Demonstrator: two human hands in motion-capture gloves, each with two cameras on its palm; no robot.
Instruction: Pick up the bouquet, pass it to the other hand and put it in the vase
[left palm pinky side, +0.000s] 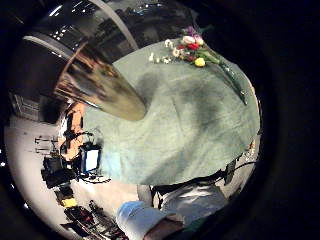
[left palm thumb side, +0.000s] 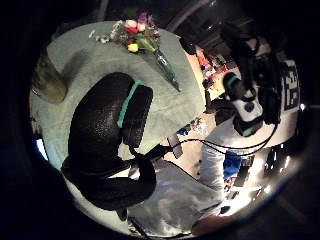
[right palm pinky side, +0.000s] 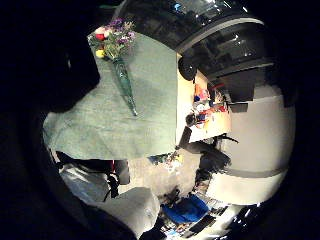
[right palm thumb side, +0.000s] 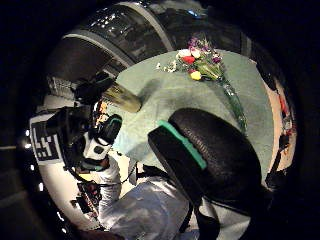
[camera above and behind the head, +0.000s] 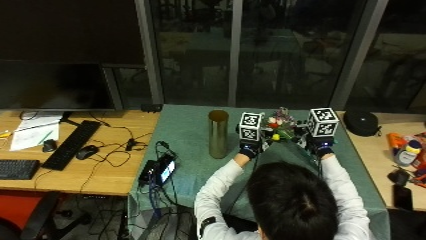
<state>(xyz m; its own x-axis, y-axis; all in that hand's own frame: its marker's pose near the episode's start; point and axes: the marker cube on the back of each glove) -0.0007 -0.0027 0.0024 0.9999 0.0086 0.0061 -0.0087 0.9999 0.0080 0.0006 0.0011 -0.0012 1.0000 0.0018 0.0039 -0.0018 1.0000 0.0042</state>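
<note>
Hands: left (camera above and behind the head: 249, 148), right (camera above and behind the head: 322, 148), grip state unclear | bouquet (camera above and behind the head: 278, 126) on cloth between both hands

Arms: both are stretched forward, side by side.
Left hand (camera above and behind the head: 249, 148): nothing is held.
Right hand (camera above and behind the head: 320, 146): nothing is held.

vase (camera above and behind the head: 218, 133): glossy brass-toned metal | table cover (camera above and behind the head: 186, 150): matt green cloth | desk (camera above and behind the head: 100, 170): smooth wood

Dim indoor light; warped, dark-rimmed edges
</note>
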